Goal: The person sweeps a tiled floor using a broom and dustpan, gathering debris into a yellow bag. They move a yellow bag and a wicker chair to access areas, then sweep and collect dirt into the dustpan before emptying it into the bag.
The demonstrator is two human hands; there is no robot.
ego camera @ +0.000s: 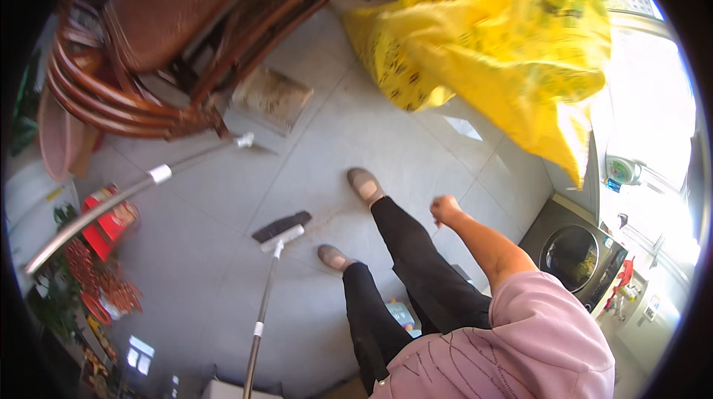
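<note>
My right hand (444, 211) hangs over the floor beside my right leg, its fingers curled in with nothing visible in them. My left hand is out of view. Before my feet, a broom (280, 235) with a white head and dark bristles rests on the grey tile floor (223, 221). Its metal pole (262, 310) runs out at the bottom edge, so whatever supports it is hidden. Fine debris (323, 223) lies between the bristles and my shoes. Farther left, a second metal pole (106, 215) with white fittings slants across the view; its far end is blurred.
A brown wooden recliner (184, 15) fills the upper left, a flat worn pad (273, 99) beside it. A large yellow plastic bag (479, 48) bulges at upper right. A front-loading washing machine (568, 257) stands right. Red boxes (108, 223) and ornaments (106, 276) line the left.
</note>
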